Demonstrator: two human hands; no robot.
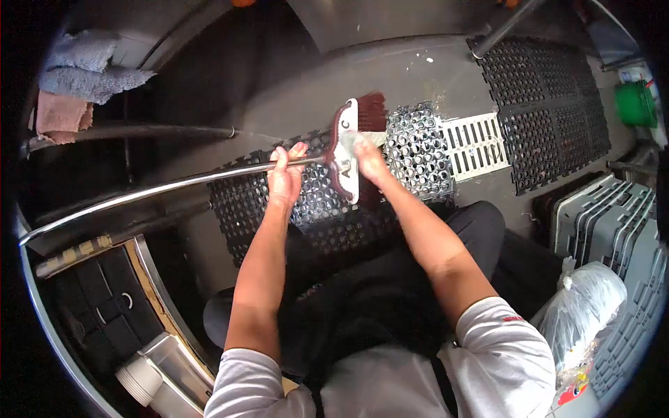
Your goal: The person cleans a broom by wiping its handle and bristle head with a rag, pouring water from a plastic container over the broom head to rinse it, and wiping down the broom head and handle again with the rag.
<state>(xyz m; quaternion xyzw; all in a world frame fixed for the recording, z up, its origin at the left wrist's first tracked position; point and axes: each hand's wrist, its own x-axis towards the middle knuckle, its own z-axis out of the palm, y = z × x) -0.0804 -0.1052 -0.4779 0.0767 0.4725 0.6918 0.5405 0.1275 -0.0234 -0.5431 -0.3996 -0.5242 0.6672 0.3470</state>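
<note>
I have the left hand curled loosely around the metal handle of a broom, near its head. The right hand is blurred against the lettered white head; by its fingers I see a pale scrap, but I cannot tell whether they are clamped on it or apart. The broom lies sideways in front of the person's knees, dark red bristles to the right and handle running off to the left. Below it I see a black mat full of round holes, and right of that a white grate, then another black mat. Farther right I make out a green container, grey crates and a clear plastic bag. On my far left hang a blue-grey cloth and a pink cloth, with white cups at lower left
</note>
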